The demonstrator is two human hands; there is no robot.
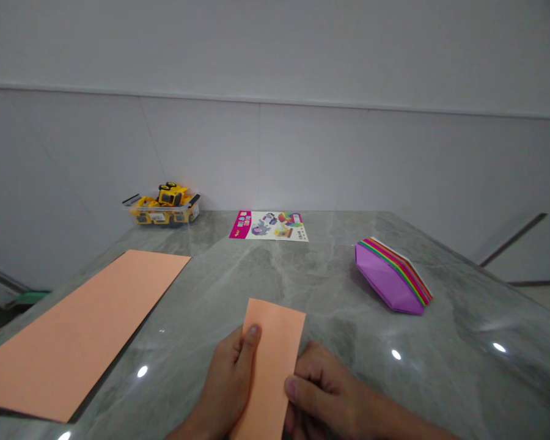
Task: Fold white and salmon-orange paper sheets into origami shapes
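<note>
Left hand (231, 376), lower centre of frame: grasping an orange paper strip (277, 354) by its left edge, thumb laid flat on the face, fingers behind. Right hand (327, 391), just right of it: thumb and curled fingers pinching the strip's right edge lower down. Strip leans slightly, top end free, bottom end cut off by the frame's lower edge. Whether it is one layer or folded, cannot tell.

On handling, my judgement: left thumb best kept flat and steady, so the paper neither bows nor slips; right pinch light and even, worked along the edge rather than squeezed at one spot. Edges should be matched before any hard press. Backing from the bench (266, 278) would likely give a crisper line than pressing in the air.

Outward: large orange sheet (73, 330) at left, lying apart from the hands. Purple folded paper (387, 278) with rainbow-striped edge, right of centre. Picture booklet (270, 226), upper middle, near the wall (302, 55). Clear box (187, 215) of yellow toy trucks (172, 194), upper left.
</note>
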